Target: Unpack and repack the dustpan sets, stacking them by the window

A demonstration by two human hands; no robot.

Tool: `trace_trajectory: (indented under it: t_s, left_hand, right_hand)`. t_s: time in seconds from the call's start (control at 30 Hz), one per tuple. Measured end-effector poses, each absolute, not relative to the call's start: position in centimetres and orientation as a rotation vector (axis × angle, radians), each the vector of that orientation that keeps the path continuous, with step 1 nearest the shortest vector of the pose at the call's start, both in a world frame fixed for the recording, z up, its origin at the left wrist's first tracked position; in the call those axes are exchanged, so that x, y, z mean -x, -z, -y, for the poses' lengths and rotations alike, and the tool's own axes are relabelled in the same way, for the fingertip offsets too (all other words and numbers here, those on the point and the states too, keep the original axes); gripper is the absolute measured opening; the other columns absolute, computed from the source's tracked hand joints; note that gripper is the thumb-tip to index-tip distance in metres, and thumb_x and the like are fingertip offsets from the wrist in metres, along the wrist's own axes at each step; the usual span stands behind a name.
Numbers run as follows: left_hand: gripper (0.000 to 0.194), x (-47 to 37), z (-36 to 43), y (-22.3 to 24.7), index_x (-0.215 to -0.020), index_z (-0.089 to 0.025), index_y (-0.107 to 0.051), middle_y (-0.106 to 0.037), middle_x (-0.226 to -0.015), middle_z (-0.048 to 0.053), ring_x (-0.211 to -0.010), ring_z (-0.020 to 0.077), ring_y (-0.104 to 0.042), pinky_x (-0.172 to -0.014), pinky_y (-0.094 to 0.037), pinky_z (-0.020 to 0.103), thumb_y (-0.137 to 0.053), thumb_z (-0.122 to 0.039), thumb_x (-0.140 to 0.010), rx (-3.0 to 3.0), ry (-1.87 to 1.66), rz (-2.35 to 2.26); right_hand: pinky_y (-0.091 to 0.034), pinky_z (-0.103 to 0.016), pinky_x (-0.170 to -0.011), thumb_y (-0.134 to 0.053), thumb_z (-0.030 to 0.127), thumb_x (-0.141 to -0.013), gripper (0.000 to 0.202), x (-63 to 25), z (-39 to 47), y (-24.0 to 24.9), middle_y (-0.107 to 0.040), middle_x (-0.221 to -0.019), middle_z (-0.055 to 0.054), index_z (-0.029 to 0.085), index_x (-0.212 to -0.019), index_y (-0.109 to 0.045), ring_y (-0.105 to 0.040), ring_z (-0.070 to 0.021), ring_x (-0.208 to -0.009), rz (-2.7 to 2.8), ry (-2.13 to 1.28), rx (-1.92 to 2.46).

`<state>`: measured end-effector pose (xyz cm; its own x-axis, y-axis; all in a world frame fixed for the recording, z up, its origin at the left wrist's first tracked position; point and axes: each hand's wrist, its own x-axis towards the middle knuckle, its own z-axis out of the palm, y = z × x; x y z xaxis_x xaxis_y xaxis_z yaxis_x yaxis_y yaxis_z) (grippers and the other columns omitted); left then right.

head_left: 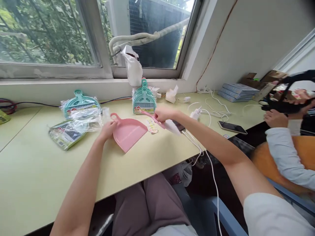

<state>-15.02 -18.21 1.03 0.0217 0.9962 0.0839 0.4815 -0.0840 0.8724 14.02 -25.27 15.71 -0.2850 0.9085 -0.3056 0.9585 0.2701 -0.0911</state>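
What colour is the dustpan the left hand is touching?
The dustpan is pink, seen best in the head view.

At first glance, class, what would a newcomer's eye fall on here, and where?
The pink dustpan stands out first, on the pale table with the left grip at its handle end. To its right, the right grip holds a pink brush with white bristles. Behind them, a teal brush-and-dustpan set stands below the window.

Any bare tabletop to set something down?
Yes: table, left front, between the green-edged package and the left forearm; also the strip from the pink dustpan to the table's front edge. Crowded: the back, with wrapped turquoise sets; the right, with white cables, charger and phone.
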Motion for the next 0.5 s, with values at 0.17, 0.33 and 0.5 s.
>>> trace_trajectory:
  t_s: [0.17, 0.33, 0.5]
  left_hand:
    - [0.035, 14.7, 19.8, -1.7, -0.047, -0.021, -0.031, -0.031, -0.049, -0.002, -0.051, 0.0118, -0.031, -0.051, -0.018, 0.028, -0.045, -0.034, -0.076, -1.951, -0.695, -1.520]
    - [0.036, 15.1, 20.2, -1.7, -0.048, -0.021, -0.024, -0.022, -0.050, -0.002, -0.050, 0.0108, -0.023, -0.053, -0.015, 0.030, -0.043, -0.029, -0.077, -2.092, -0.709, -1.477]
    - [0.045, 15.2, 20.6, -1.6, -0.046, -0.022, -0.029, -0.032, -0.047, 0.000, -0.048, 0.0136, -0.031, -0.054, -0.020, 0.032, -0.041, -0.037, -0.087, -2.224, -0.591, -1.561]
  right_hand:
    - [-0.045, -0.022, -0.055, -0.060, 0.020, -0.074, 0.022, -11.7, 25.2, -9.8, -0.075, -0.082, -0.015, 0.005, -0.081, -0.074, -0.068, -0.0170, -0.064, -2.188, 0.473, -1.658]
    - [-0.043, -0.023, -0.053, -0.066, 0.037, -0.073, 0.033, -12.0, 23.0, -7.3, -0.075, -0.084, -0.013, 0.008, -0.086, -0.074, -0.068, -0.0187, -0.065, -2.163, 0.420, -1.791]
    - [-0.040, -0.025, -0.057, -0.063, 0.044, -0.077, 0.037, -13.1, 21.6, -5.5, -0.074, -0.091, -0.014, 0.012, -0.090, -0.075, -0.068, -0.0233, -0.082, -2.188, 0.242, -1.864]
